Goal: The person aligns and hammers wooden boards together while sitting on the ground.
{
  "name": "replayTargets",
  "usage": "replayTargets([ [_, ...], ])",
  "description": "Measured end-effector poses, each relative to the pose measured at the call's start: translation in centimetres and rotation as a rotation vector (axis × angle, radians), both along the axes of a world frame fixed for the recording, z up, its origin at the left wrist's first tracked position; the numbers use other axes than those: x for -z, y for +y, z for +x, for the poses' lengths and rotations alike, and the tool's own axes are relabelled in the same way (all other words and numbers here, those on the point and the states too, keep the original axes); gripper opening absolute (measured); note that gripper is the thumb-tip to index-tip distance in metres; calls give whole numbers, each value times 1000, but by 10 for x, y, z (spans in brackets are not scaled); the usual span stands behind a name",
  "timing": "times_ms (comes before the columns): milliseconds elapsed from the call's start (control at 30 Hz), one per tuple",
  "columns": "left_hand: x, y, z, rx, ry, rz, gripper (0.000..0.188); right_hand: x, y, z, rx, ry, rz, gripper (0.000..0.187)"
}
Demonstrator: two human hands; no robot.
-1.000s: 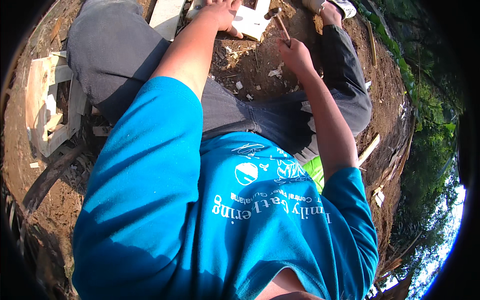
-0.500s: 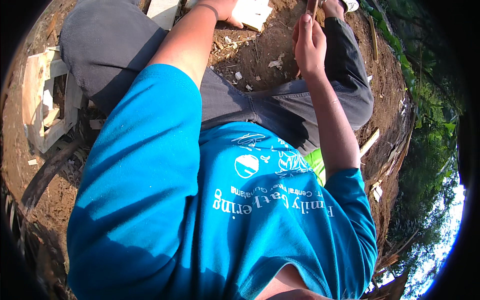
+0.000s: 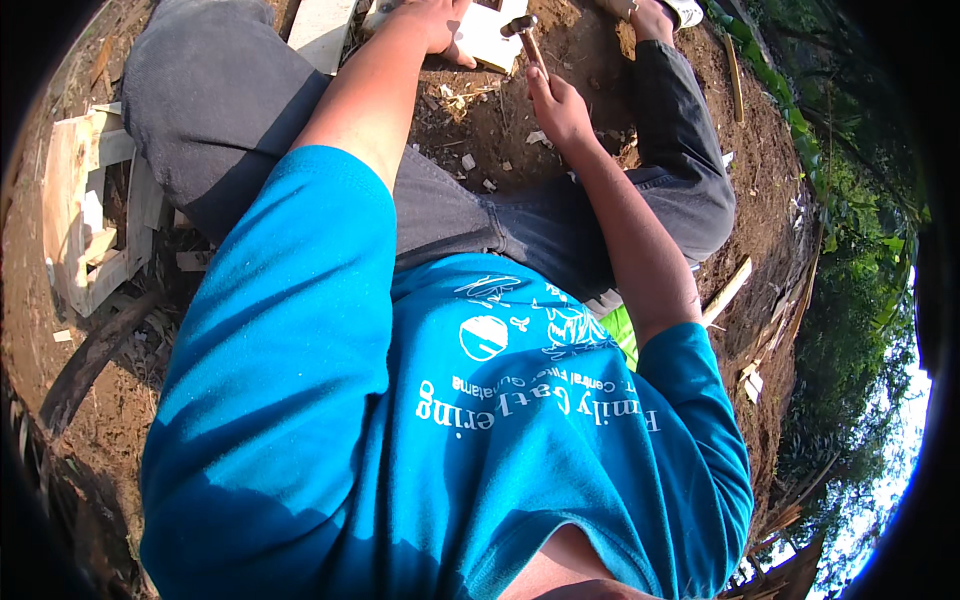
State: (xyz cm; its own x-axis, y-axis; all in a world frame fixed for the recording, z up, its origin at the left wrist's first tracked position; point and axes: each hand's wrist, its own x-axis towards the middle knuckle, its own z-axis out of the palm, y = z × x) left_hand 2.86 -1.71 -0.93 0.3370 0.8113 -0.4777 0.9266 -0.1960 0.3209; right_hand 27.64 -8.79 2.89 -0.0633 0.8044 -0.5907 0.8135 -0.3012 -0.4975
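Note:
At the upper edge, my left hand (image 3: 432, 27) rests on pale wooden pieces, its thumb stretched out beside a light board (image 3: 487, 40). Its other fingers are partly cut off by the frame, and whether anything small lies under them is hidden. My right hand (image 3: 562, 112) is closed round the wooden handle of a hammer (image 3: 536, 52). The hammer's dark metal head is raised near the right end of the light board, apart from my left hand.
To my left stands a pale wooden frame (image 3: 70, 215), near a dark branch (image 3: 95, 350). Another plank (image 3: 322, 38) lies by my left knee. Wood chips (image 3: 468, 162) are scattered over the brown soil between my legs. Green plants (image 3: 850, 300) grow at the right.
My right hand has swung the hammer leftward and lower in view, so its head now shows near the board. My left hand stays on the wood, shifted only slightly.

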Motion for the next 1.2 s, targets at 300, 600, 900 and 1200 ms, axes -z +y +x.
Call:
replayTargets([
  [300,5,2,3,32,76,28,136,-38,17,2,171,393,309,41],
  [600,18,12,14,90,116,71,133,35,-10,16,-192,-165,309,47],
  [900,5,1,0,29,78,0,136,-99,18,-20,149,732,816,50],
  [1200,22,-3,-6,24,72,50,138,-112,9,-12,256,644,482,47],
])
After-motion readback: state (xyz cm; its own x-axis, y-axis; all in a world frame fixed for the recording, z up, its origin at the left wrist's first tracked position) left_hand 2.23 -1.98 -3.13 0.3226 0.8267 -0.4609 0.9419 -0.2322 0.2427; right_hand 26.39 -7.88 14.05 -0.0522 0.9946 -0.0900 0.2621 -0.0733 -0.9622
